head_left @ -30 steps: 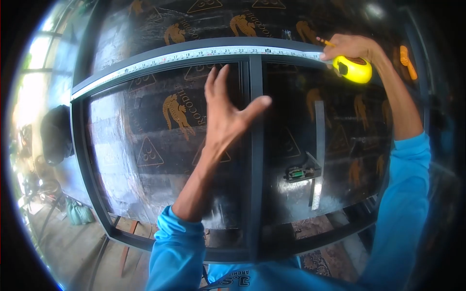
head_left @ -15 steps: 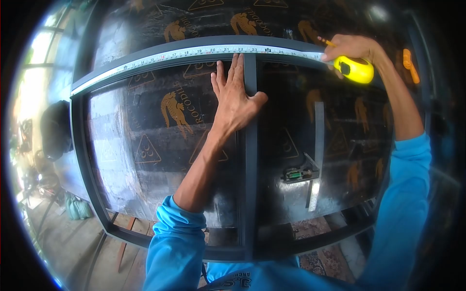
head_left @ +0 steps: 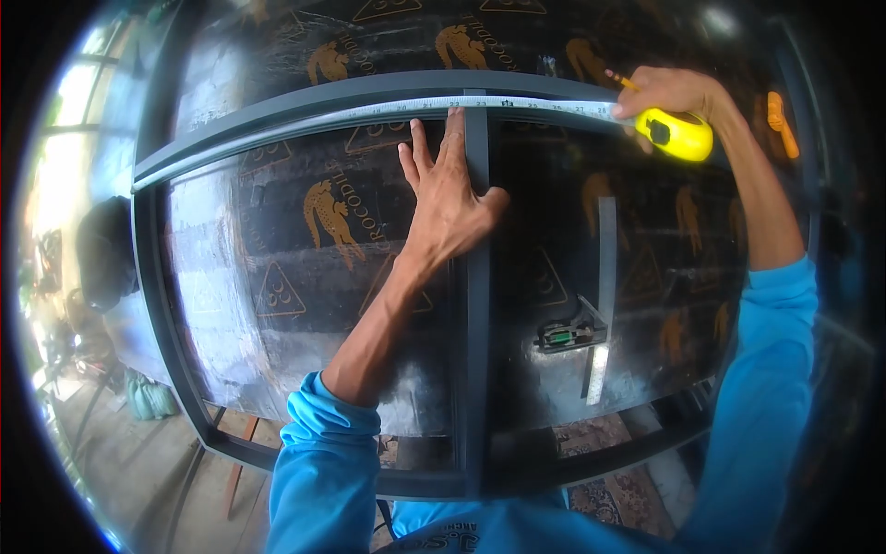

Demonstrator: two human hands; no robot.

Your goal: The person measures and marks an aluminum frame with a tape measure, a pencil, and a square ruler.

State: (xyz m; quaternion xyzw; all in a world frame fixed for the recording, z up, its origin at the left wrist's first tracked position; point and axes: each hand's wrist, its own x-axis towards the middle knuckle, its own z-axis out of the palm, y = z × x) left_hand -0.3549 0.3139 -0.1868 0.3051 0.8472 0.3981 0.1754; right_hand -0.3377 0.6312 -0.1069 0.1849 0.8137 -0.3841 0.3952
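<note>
A white tape blade (head_left: 554, 107) stretches along the upper bar of the dark metal frame (head_left: 323, 98), from its left corner to the yellow tape measure (head_left: 676, 135). My right hand (head_left: 672, 97) is closed round the tape measure's left end and also holds a pencil (head_left: 622, 80). My left hand (head_left: 449, 198) has its fingers spread, with the longest fingertip at the lower edge of the blade, just left of the frame's upright middle bar (head_left: 477, 305). Nothing is held in it.
Black boards with gold crocodile prints (head_left: 332, 222) lie beneath the frame. A square (head_left: 606, 268) and a small tool with a green part (head_left: 568, 334) rest right of the middle bar. An orange tool (head_left: 782, 126) lies at the far right.
My left hand has shifted slightly down, and its forearm has moved a little left. The tape blade's left stretch has tilted or twisted, so its markings show less clearly.
</note>
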